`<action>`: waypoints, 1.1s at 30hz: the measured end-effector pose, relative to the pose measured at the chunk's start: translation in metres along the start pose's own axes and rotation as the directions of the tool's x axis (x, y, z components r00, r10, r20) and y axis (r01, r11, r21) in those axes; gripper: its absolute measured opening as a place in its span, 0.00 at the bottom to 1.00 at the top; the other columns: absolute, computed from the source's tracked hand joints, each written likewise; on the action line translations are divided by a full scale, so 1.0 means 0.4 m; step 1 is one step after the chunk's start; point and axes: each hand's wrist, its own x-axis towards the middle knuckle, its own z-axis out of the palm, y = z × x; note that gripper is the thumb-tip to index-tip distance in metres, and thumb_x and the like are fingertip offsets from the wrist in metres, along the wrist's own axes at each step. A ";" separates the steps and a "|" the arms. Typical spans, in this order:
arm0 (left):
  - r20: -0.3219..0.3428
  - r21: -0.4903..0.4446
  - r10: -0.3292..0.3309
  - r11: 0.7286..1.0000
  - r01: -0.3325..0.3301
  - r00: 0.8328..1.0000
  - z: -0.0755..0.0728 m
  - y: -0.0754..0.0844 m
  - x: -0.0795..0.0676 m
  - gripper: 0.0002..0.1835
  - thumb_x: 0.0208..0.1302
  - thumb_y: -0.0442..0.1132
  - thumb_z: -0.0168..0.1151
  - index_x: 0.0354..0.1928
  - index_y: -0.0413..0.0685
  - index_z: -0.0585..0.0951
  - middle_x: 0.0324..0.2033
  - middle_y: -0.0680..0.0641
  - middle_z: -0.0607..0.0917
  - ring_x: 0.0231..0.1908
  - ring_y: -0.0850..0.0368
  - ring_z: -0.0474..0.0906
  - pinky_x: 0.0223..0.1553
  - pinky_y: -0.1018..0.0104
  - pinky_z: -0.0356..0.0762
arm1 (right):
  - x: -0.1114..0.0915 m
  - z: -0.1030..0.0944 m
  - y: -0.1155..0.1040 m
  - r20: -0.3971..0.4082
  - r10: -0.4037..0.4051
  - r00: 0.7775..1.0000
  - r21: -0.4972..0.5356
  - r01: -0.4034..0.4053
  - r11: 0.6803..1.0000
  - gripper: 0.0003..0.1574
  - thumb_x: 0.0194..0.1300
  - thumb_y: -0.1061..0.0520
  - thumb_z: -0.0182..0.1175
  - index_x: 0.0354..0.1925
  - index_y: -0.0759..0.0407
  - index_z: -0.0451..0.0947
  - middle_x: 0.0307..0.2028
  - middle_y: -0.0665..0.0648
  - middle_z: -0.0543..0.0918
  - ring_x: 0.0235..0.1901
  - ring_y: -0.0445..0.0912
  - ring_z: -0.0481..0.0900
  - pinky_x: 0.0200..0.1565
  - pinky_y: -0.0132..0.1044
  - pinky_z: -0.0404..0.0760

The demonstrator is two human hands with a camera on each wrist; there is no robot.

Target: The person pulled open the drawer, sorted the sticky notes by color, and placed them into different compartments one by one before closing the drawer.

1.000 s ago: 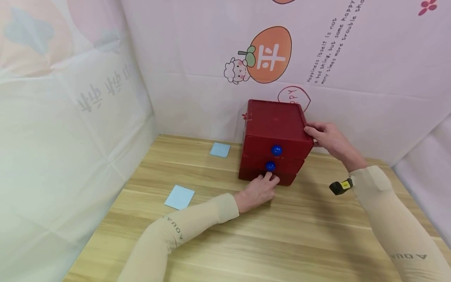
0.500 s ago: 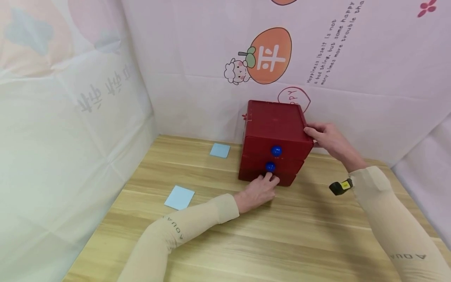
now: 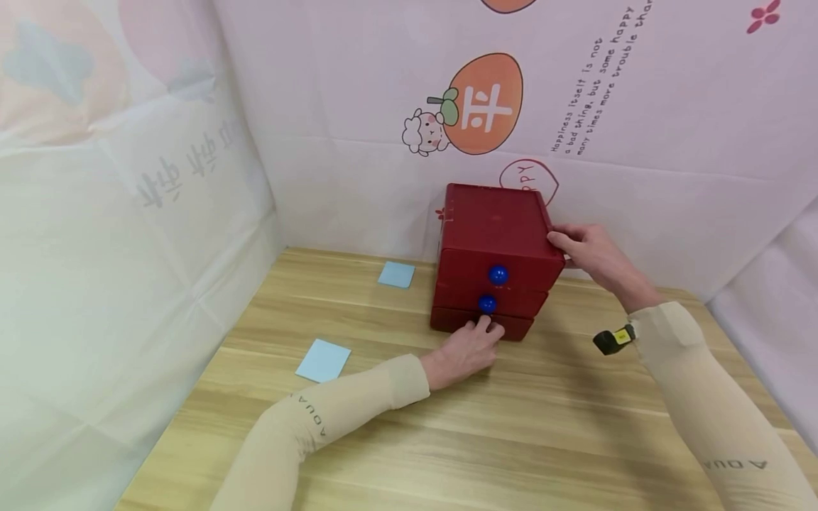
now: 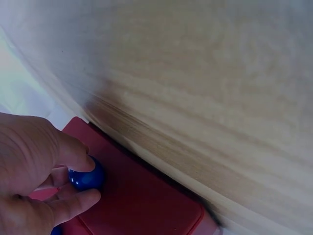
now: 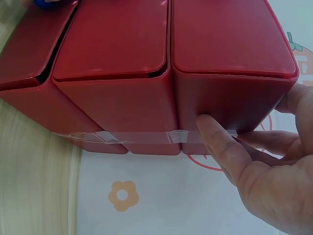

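Note:
A dark red cabinet (image 3: 498,220) of three stacked drawers stands at the back of the table. My left hand (image 3: 466,353) is at the bottom drawer (image 3: 447,319). In the left wrist view its thumb and fingers pinch that drawer's round blue knob (image 4: 87,178). The head view shows the knobs of the middle drawer (image 3: 487,304) and the top drawer (image 3: 498,275) uncovered. My right hand (image 3: 591,253) rests on the cabinet's right side, thumb at the top edge. One straight finger (image 5: 217,139) presses the side panel in the right wrist view. A narrow dark gap shows behind the bottom drawer's front.
Two light blue paper squares lie on the wooden table (image 3: 409,454): one nearer square (image 3: 323,360) and one farther square (image 3: 396,275), left of the cabinet. Printed white cloth (image 3: 358,177) hangs behind and along the left. Clear tape (image 5: 146,137) runs across the cabinet's side.
The bottom drawer's front has come slightly forward, and its top edge now shows as a line. Both hands keep their places on the cabinet. The head view has shifted a little.

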 end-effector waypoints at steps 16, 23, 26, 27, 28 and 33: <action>-0.045 0.002 0.027 1.000 -0.027 0.999 -0.052 0.030 -0.041 0.19 0.73 0.32 0.47 0.39 0.62 0.86 0.46 0.53 0.74 0.42 0.56 0.72 0.26 0.78 0.74 | -0.003 0.001 0.002 0.016 0.018 1.000 -0.007 -0.018 1.000 0.39 0.73 0.42 0.52 0.69 0.67 0.64 0.40 0.37 0.79 0.36 0.31 0.80 0.40 0.27 0.85; -0.018 0.034 0.076 0.997 -0.076 0.997 -0.092 0.056 -0.071 0.17 0.75 0.35 0.47 0.46 0.62 0.85 0.50 0.51 0.74 0.47 0.54 0.73 0.31 0.77 0.78 | -0.002 0.002 0.001 0.012 0.003 1.000 0.000 -0.003 1.000 0.39 0.73 0.42 0.52 0.69 0.68 0.64 0.38 0.35 0.79 0.36 0.31 0.81 0.39 0.27 0.85; -0.001 0.018 0.096 0.995 -0.096 0.995 -0.112 0.070 -0.085 0.16 0.75 0.36 0.48 0.47 0.62 0.85 0.50 0.51 0.75 0.48 0.53 0.73 0.35 0.74 0.82 | -0.002 0.002 0.003 0.015 0.005 1.000 0.001 -0.005 1.000 0.39 0.73 0.42 0.52 0.69 0.67 0.64 0.39 0.35 0.79 0.36 0.31 0.81 0.39 0.27 0.85; -0.006 0.014 0.097 0.995 -0.097 0.995 -0.119 0.076 -0.090 0.16 0.75 0.36 0.48 0.47 0.62 0.85 0.50 0.50 0.75 0.48 0.52 0.73 0.36 0.73 0.82 | -0.002 0.002 0.003 0.014 0.007 1.000 -0.006 -0.007 1.000 0.39 0.73 0.42 0.52 0.69 0.67 0.64 0.39 0.35 0.79 0.36 0.31 0.81 0.39 0.27 0.85; -0.016 0.006 0.097 0.995 -0.097 0.995 -0.125 0.080 -0.094 0.17 0.75 0.36 0.48 0.47 0.62 0.85 0.50 0.50 0.75 0.47 0.52 0.74 0.36 0.72 0.83 | -0.002 0.002 0.002 0.012 0.010 1.000 -0.015 -0.010 1.000 0.39 0.73 0.42 0.52 0.69 0.67 0.64 0.39 0.35 0.79 0.36 0.31 0.81 0.39 0.27 0.85; -0.005 -0.015 0.120 0.993 -0.120 0.993 -0.154 0.101 -0.113 0.17 0.75 0.37 0.47 0.48 0.62 0.85 0.52 0.49 0.75 0.48 0.51 0.74 0.39 0.70 0.84 | 0.000 0.001 -0.001 0.008 0.017 1.000 -0.048 -0.016 0.999 0.39 0.73 0.41 0.51 0.70 0.65 0.64 0.43 0.39 0.80 0.37 0.29 0.80 0.40 0.26 0.84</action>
